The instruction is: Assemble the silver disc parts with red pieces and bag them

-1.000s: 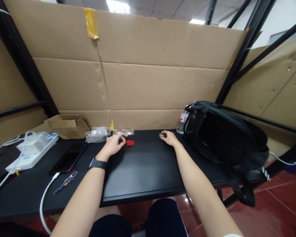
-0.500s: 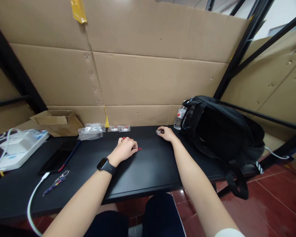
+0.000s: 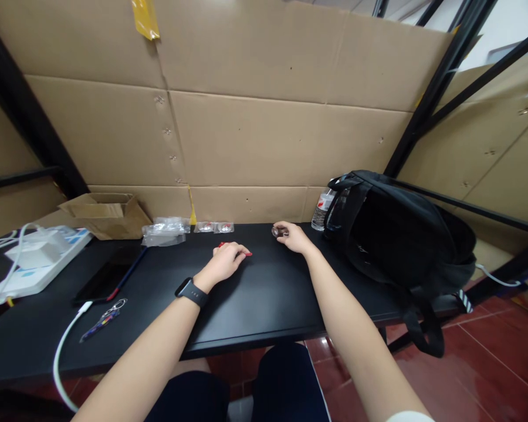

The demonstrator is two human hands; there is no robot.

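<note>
My left hand (image 3: 227,261), with a dark watch (image 3: 191,291) on its wrist, rests low over the black tabletop. Its fingers are closed on a red cord-like piece (image 3: 249,254), whose end pokes out past the fingertips; more red shows behind the knuckles. Farther right, my right hand (image 3: 294,237) pinches a small clear, roundish item (image 3: 276,232) just above the table, too small to name exactly. Between the hands and the cardboard wall lie small clear packets (image 3: 223,227) with silvery and red contents.
Behind the table stands a cardboard wall (image 3: 255,140). At right are a black backpack (image 3: 405,228) and a water bottle (image 3: 321,211). At left lie clear plastic bags (image 3: 165,230), a paper bag (image 3: 114,220), a phone (image 3: 108,278), a keychain (image 3: 103,322) and a power strip (image 3: 39,269).
My right hand has shifted slightly left with the clear item, which now shows more. The red end at my left fingertips points straighter outward. The view has moved slightly.
</note>
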